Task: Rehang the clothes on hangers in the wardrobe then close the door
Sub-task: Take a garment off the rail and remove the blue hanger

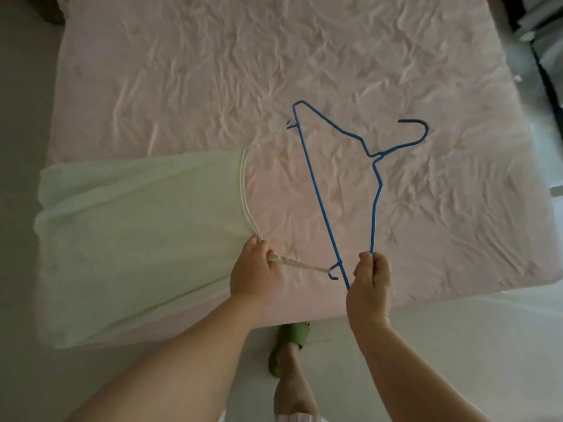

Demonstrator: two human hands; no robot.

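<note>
At centre frame, the right hand point(370, 283) has a clenched grip on the blue hanger's point(323, 208) lower corner. The left hand point(254, 271) pinches the pale garment's point(137, 233) strap point(300, 264), looped on the hanger's notch, over the bed point(213, 71).

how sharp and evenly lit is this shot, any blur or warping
Head view: soft, dim, even light, no glare; the thin blue wire hanger reads crisp, the pale green garment looks soft; wide-angle bending curves the pink-sheeted bed edges, and the top right corner is smeared.
</note>
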